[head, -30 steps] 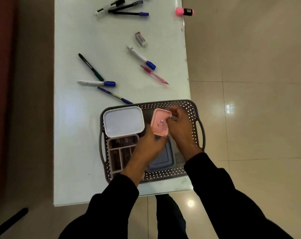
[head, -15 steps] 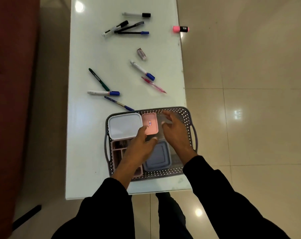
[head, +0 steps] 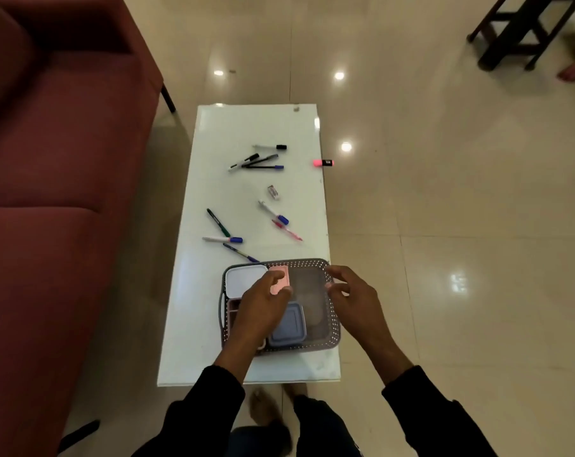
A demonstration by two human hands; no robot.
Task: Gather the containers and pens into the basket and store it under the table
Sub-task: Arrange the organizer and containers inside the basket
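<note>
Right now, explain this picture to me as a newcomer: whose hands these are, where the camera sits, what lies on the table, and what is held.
The camera sits on a person's head, looking down at their own two hands; there is no machine. A grey basket stands at the near end of a white table. In it lie a white-lidded container, a blue-grey one and a small pink one. The left hand rests on the pink container; I cannot tell whether it grips it. The right hand hovers open, holding nothing. Pens and a pink highlighter lie scattered farther along the table.
</note>
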